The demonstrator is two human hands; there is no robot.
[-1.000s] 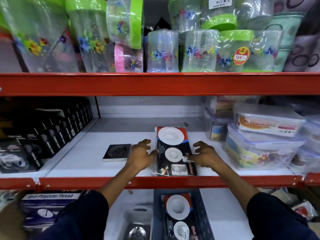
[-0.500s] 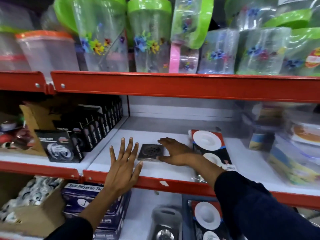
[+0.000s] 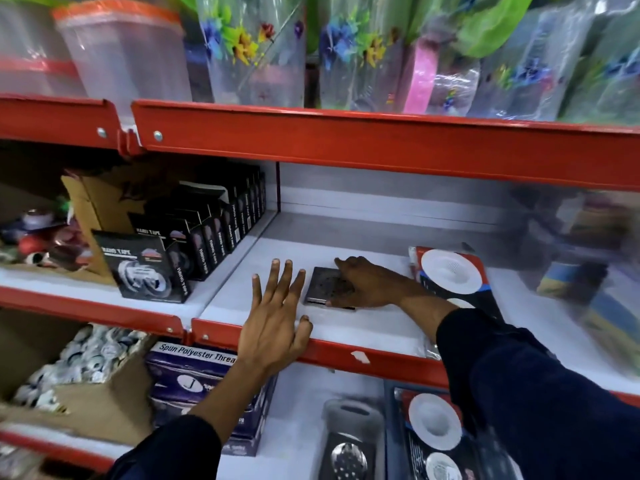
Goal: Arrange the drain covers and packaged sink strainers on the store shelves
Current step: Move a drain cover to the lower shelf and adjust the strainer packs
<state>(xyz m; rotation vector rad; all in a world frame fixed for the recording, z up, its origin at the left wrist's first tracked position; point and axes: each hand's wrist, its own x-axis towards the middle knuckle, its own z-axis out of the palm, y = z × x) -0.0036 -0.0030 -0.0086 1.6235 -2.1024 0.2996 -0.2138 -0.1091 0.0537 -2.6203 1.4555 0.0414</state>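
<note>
While hands point(image 3: 277, 317) press flat — white shelf point(image 3: 363, 237), red-edged, holds drain cover point(image 3: 323, 284).

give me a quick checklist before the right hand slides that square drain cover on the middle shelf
1. Right hand on drain cover: ok, fingers lie over its top.
2. Grip closed around the cover: cannot tell, edges hidden.
3. Left hand out of the way: not ok, it lies spread flat just left of the cover.
4. Cover flat on the white shelf: ok.
5. Strainer pack apart from the cover: ok, it lies to the right.
6. Free shelf behind the cover: ok.
</note>
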